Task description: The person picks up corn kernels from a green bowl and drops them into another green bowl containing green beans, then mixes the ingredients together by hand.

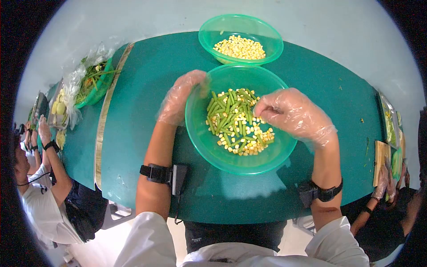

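A translucent green plastic bowl [200, 144] stands before me with cut green beans [227, 111] and loose corn kernels [253, 147] mixed in it. My left hand [184, 95], in a clear plastic glove, grips the bowl's upper left rim; its fingertips are partly hidden. Over the right side of the same bowl is my right hand [296, 115], gloved too, its fingers closed in a pinch just above the beans and corn. What lies between those fingertips is too small to make out.
Behind stands a second green bowl [271, 51] of corn kernels. At left, a green basin [104, 84] holds plant scraps beside a plastic bag [75, 89]. Co-workers sit on both sides; the right one's gloved hands [382, 180] are near a wooden board [380, 160].
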The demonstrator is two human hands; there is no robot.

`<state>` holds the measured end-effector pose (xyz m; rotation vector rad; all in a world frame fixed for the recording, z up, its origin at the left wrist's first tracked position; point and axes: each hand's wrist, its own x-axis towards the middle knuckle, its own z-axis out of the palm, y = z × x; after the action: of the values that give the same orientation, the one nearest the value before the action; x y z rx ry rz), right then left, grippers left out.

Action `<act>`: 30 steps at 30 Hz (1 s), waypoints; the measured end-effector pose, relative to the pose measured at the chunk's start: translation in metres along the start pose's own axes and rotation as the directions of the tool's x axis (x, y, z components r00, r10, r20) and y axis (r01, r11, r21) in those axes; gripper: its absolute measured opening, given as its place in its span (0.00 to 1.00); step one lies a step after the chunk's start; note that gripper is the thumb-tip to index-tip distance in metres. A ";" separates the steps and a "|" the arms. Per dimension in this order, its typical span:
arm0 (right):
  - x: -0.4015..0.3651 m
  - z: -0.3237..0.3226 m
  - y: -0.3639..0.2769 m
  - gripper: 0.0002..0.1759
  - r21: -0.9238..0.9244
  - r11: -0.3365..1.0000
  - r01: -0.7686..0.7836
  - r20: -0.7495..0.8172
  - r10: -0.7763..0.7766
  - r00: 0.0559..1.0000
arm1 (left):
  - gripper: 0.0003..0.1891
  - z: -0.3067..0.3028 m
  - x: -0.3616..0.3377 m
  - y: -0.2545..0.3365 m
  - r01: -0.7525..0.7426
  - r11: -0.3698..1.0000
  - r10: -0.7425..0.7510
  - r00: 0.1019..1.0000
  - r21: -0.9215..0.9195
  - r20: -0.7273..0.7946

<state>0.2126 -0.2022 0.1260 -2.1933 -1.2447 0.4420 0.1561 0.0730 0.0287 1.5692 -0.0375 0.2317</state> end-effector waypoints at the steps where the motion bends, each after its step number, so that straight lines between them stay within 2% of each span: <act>1: 0.000 0.000 -0.001 0.08 0.002 1.000 0.001 -0.005 -0.001 1.000 | 0.15 0.001 -0.001 0.002 0.026 0.999 -0.026 1.000 -0.023 0.002; 4: -0.002 -0.003 -0.004 0.09 0.008 1.000 -0.004 -0.005 0.004 1.000 | 0.16 0.004 -0.001 0.002 0.016 1.000 -0.017 1.000 -0.027 -0.025; 7: -0.001 -0.005 -0.006 0.10 0.010 1.000 0.010 0.029 -0.011 1.000 | 0.16 0.005 -0.002 0.003 0.084 0.994 -0.088 0.995 -0.071 -0.055; 9: -0.002 -0.007 -0.003 0.12 -0.006 0.999 0.043 0.026 -0.043 0.999 | 0.16 0.002 0.001 0.001 -0.010 0.996 0.013 0.999 0.084 -0.030; 10: 0.003 -0.003 -0.001 0.13 -0.026 0.996 0.081 -0.185 -0.084 0.979 | 0.16 0.001 0.003 0.001 -0.059 0.985 0.062 0.998 0.159 -0.009; 11: 0.011 0.005 0.003 0.15 -0.054 0.992 0.114 -0.385 -0.126 0.914 | 0.16 0.002 0.002 0.001 -0.014 0.995 0.016 1.000 0.096 -0.026; 13: 0.015 0.008 0.006 0.17 -0.061 0.988 0.141 -0.533 -0.152 0.833 | 0.15 0.006 -0.002 0.005 0.075 0.997 -0.077 0.995 -0.034 -0.058; 16: 0.008 0.001 0.011 0.19 -0.017 0.996 0.088 -0.424 -0.087 0.901 | 0.15 0.003 0.003 -0.002 -0.056 0.993 0.057 0.998 0.107 -0.010; 18: 0.004 -0.004 0.009 0.18 -0.043 0.999 0.016 -0.322 -0.028 0.946 | 0.15 0.006 -0.001 0.001 0.071 0.996 -0.073 0.996 -0.050 -0.046; 19: 0.004 -0.004 0.009 0.17 -0.046 0.999 0.028 -0.302 -0.041 0.952 | 0.15 0.007 -0.002 0.004 0.128 0.983 -0.136 0.989 -0.129 -0.059; 22: -0.002 -0.002 0.004 0.14 -0.073 0.997 0.032 -0.238 -0.049 0.970 | 0.14 0.000 0.001 -0.003 0.118 0.982 -0.120 0.993 -0.147 -0.003; 25: 0.002 0.003 -0.007 0.11 -0.135 0.991 0.010 -0.157 -0.031 0.987 | 0.20 -0.008 0.002 -0.011 -0.009 1.000 0.008 0.999 0.017 0.034; 27: 0.007 0.014 -0.006 0.10 -0.171 0.985 0.016 -0.110 -0.035 0.993 | 0.16 -0.005 0.001 -0.009 -0.016 0.999 0.016 1.000 0.046 0.008; 28: 0.009 0.022 -0.004 0.10 -0.165 0.985 0.052 -0.047 -0.061 0.997 | 0.13 -0.002 0.000 -0.008 -0.017 0.998 0.018 1.000 0.056 -0.003; 30: 0.012 0.034 -0.003 0.11 -0.146 0.982 0.124 0.080 -0.114 0.990 | 0.18 -0.001 -0.001 -0.008 0.004 1.000 -0.004 1.000 -0.006 0.001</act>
<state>0.1989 -0.1800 0.1013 -2.2284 -1.4827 0.3926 0.1562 0.0738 0.0211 1.5632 -0.0358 0.2275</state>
